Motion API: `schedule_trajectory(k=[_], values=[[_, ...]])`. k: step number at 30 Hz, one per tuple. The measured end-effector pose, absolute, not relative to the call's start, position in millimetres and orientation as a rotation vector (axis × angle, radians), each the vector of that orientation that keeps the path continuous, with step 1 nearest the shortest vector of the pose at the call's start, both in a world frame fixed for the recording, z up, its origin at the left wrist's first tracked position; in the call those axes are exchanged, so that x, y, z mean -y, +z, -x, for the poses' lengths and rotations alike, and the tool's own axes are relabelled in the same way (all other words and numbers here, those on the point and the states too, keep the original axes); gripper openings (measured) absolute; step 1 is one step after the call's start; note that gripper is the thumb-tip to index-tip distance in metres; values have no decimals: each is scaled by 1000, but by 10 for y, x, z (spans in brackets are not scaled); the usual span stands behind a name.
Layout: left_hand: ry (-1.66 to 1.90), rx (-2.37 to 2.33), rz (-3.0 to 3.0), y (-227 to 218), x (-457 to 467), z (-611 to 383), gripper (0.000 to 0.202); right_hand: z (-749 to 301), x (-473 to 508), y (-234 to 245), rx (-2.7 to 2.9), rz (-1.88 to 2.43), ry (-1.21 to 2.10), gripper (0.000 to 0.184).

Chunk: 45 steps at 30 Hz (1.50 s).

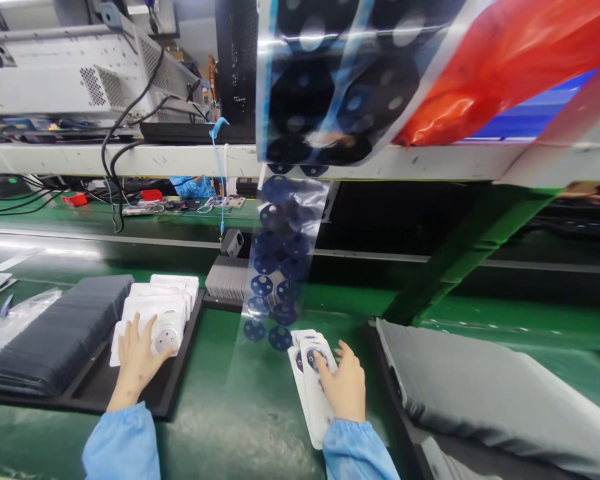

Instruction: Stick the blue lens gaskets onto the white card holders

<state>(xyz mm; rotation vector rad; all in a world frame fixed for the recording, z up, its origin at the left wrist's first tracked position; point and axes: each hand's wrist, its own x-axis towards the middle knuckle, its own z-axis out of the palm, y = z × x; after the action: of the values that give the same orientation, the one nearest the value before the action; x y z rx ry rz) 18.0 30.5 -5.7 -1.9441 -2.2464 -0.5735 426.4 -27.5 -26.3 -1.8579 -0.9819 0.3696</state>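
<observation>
White and thin, the rounded-corner panels (314,407) lie in a small overlapping stack on the green worktop (230,413), under the right hand (345,383); its thumb touches the dark round disc of the top one, and its forefinger stands apart from the thumb. More white panels (153,291) lie fanned in the black tray (187,353), where the left hand (139,360) rests with fingers spread. Both hands look relaxed, closed around nothing, and they are well apart from each other.

I judge each panel to be light and rather stiff, with a smooth face that may slide on its neighbour. It is better taken by the long edges — the round area may collect fingerprints or scratches.

Between the hands hangs a clear film strip (273,267), glossy and flexible, with dark blue discs in two columns, each dotted with pale holes or spots. On the right is a matt grey pile (480,380), and above it a shiny red plastic bag (505,67), wrinkled and soft.
</observation>
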Motion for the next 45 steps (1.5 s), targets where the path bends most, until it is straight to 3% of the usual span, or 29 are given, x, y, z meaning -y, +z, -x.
schedule_trajectory(k=[3, 7, 11, 13, 17, 23, 27, 32, 35, 37, 39, 45], values=[[-388, 2310, 1943, -152, -289, -115, 72, -4140, 294, -196, 1025, 1695, 265, 62], [-362, 2282, 1944, -144, -297, -131, 65, -3913, 362, -47, 1034, 1290, 698, 64], [-434, 2223, 1889, -57, -318, -157, 58, -3744, 314, 71, 1134, 1061, 813, 80], [-525, 2159, 1891, 2, -312, -175, 48, -3705, 226, 132, 1234, 1059, 867, 69], [-847, 2150, 1849, 138, -241, -257, 24, -3702, 62, 193, 1240, 1123, 957, 42], [-1810, 2096, 1303, 232, -131, -484, 33, -3761, 54, -48, 1153, 1212, 1003, 34], [-2341, 2083, 1320, 258, -105, -622, 37, -3758, 87, -283, 1140, 1287, 1016, 24], [-2409, 2002, 1206, 333, -9, -812, 35, -3663, 119, -428, 1127, 1325, 1029, 30], [-2734, 2019, 1155, 372, 23, -999, 38, -3583, 159, -358, 1150, 1299, 1039, 38], [-2928, 2230, 1471, 395, 36, -1159, 40, -3535, 198, -262, 1198, 1257, 1051, 45], [-2903, 2493, 1887, 417, 56, -1320, 39, -3499, 240, -162, 1270, 1224, 1043, 47], [-2859, 2805, 2306, 462, 139, -1505, 33, -3461, 321, -81, 1419, 1179, 1013, 37]])
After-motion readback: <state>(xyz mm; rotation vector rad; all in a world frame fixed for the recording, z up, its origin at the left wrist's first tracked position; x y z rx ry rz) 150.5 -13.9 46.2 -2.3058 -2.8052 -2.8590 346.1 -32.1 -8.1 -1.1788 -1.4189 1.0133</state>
